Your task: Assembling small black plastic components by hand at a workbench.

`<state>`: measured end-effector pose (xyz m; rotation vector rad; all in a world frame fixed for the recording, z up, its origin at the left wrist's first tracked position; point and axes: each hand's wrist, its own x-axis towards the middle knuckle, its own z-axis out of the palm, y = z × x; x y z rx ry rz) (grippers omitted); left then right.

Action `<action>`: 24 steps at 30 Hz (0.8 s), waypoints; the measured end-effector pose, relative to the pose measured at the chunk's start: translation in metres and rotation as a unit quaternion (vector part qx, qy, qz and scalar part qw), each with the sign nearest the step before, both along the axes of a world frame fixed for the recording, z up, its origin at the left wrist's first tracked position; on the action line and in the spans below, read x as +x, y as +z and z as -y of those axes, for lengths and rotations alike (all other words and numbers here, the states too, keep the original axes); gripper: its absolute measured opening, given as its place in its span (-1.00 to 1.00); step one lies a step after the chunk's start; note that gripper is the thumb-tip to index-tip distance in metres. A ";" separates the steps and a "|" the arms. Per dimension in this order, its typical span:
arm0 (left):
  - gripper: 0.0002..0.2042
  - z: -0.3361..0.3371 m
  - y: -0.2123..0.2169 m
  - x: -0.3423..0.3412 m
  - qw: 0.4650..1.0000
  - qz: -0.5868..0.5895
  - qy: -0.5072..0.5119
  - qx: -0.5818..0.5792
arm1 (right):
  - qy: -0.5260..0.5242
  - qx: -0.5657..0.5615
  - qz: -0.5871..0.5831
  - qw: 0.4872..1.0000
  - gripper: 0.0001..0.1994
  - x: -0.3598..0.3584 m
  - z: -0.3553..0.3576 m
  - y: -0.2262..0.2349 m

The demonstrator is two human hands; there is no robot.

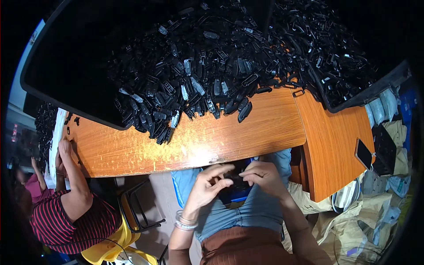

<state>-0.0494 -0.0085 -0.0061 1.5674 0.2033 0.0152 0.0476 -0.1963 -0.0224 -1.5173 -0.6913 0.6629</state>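
My left hand (211, 183), with bracelets at its wrist, hovers above my lap. Its fingers are curled and slightly blurred, with a gap between thumb and fingertips; I make out nothing held in it. Opposite it, my right hand (265, 177) has its thumb and forefinger pinched together. Whatever they may hold is too small and dark to name. Below both hands, between my knees, sits a dark container with a blue edge (235, 204); its contents are lost in shadow. A large heap of small black plastic clip-like parts (198, 84) covers the far side of the table.
The wooden table (247, 137) runs across in front of me, joined to an angled section with a phone (364, 154). Black trays (75, 106) hold parts. At left, a person in a striped top (75, 221) works beside a yellow chair (106, 250). Paper sacks (349, 229) lie at right.
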 end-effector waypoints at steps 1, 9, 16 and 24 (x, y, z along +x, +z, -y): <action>-0.66 -0.008 -0.002 0.005 0.993 0.056 0.009 0.107 | 0.004 0.002 0.001 1.000 -0.91 0.005 -0.001 -0.001; -0.54 -0.087 0.044 0.141 0.859 0.189 0.176 0.442 | -0.274 -0.066 0.417 0.864 -0.79 0.147 -0.048 0.016; -0.22 -0.055 0.043 0.154 0.800 0.207 -0.018 0.563 | -0.381 -0.268 0.395 0.792 -0.49 0.309 -0.061 0.011; -0.35 -0.049 0.014 0.165 0.743 0.197 -0.108 0.630 | -0.342 -0.281 0.393 0.806 -0.36 0.350 -0.088 0.008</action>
